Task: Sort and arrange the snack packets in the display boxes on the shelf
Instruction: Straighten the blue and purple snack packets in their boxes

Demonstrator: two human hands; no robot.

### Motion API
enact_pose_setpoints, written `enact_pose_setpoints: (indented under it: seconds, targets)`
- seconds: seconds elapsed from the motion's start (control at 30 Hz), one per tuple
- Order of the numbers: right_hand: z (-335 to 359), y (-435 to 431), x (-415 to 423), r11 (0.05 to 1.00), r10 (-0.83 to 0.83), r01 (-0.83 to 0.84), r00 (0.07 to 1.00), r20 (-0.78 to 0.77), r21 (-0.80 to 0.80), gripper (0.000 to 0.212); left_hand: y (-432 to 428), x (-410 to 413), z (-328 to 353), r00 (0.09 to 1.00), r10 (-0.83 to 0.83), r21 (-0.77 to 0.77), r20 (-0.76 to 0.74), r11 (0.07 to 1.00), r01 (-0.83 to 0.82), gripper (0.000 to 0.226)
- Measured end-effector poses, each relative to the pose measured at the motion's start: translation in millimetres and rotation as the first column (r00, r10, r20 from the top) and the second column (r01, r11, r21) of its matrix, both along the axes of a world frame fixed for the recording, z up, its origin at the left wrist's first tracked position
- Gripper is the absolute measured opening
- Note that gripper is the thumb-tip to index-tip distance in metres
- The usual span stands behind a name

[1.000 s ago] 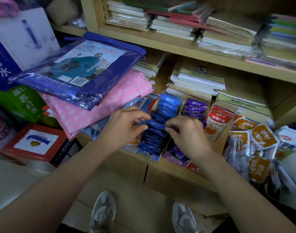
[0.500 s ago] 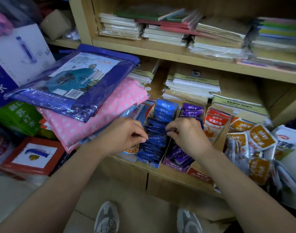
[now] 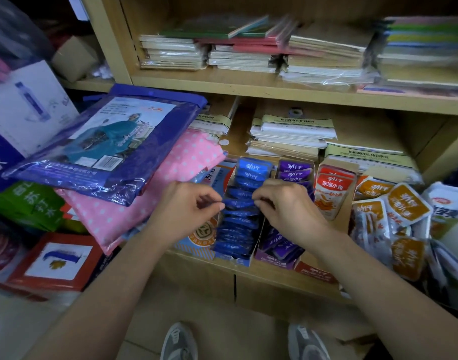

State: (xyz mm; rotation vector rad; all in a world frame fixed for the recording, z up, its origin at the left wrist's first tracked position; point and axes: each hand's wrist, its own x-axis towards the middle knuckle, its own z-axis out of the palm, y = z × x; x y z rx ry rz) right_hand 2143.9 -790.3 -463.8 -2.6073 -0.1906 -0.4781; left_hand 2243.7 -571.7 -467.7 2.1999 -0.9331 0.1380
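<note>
While the fingers (image 3: 208,199) of my left hand (image 3: 186,211) and right hand (image 3: 287,211) pinch one blue packet (image 3: 239,203) by its ends, an uneven pull could dislodge neighbouring packets (image 3: 237,226) from the display box (image 3: 244,262).

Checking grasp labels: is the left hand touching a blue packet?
Touching. The head view shows the left hand pinching one end of a blue packet, with the right hand pinching the other end.

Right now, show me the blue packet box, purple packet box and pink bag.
blue packet box (image 3: 239,261): head view, front lip.
purple packet box (image 3: 277,262): head view, front panel.
pink bag (image 3: 113,219): head view, dotted middle.
</note>
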Motion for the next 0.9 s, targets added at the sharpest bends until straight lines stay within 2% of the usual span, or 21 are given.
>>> enact_pose_setpoints:
  seconds: [0.17,0.27,0.33,0.43,0.57,0.67,0.77,0.83,0.9]
  targets:
    - [-1.2,-4.0,-10.5,0.991,-0.013,0.013,1.000,-0.004,0.131,0.008,-8.0,3.1,-0.8,0.996,-0.040,-0.052,-0.077,0.998,0.036,0.018]
    - [-0.6,-6.6,-12.0,0.980,-0.044,0.052,0.998,-0.047,0.193,0.019,-13.0,4.9,-1.0,0.986,-0.079,-0.067,-0.148,0.995,0.070,0.026]
    - [-1.2,-7.7,-13.4,0.977,-0.085,0.095,0.995,-0.061,0.189,0.026,-16.3,4.8,-1.6,0.983,-0.134,-0.033,-0.125,0.991,0.130,0.021]
    - [-1.8,-8.3,-13.1,0.955,-0.137,0.149,0.988,-0.066,0.257,0.022,-19.6,2.8,0.4,0.984,-0.145,-0.043,-0.104,0.989,0.141,0.010]
    - [1.4,-7.5,-10.4,0.900,-0.081,0.124,0.989,-0.120,0.418,0.019,-21.0,2.4,0.9,0.989,-0.135,-0.089,-0.061,0.988,0.130,0.010]
    - [5.1,-12.5,-12.0,0.848,-0.047,0.107,0.991,-0.127,0.519,0.016,-18.9,4.4,-0.8,0.986,-0.130,-0.097,-0.104,0.988,0.120,0.011]
    - [3.5,-20.9,-10.1,0.914,-0.153,0.159,0.987,-0.046,0.373,0.017,-14.4,12.8,-0.8,0.979,-0.076,-0.113,-0.188,0.992,0.055,0.024]
    - [2.7,-22.7,-5.7,0.957,-0.175,0.176,0.984,-0.023,0.230,0.024,-14.3,19.0,-0.6,0.988,-0.029,-0.137,-0.155,0.990,0.007,0.026]
    - [3.4,-20.9,-0.8,0.975,-0.152,0.156,0.988,-0.037,0.157,0.027,-17.0,23.5,-2.6,0.994,-0.022,-0.077,-0.110,0.997,0.013,0.028]
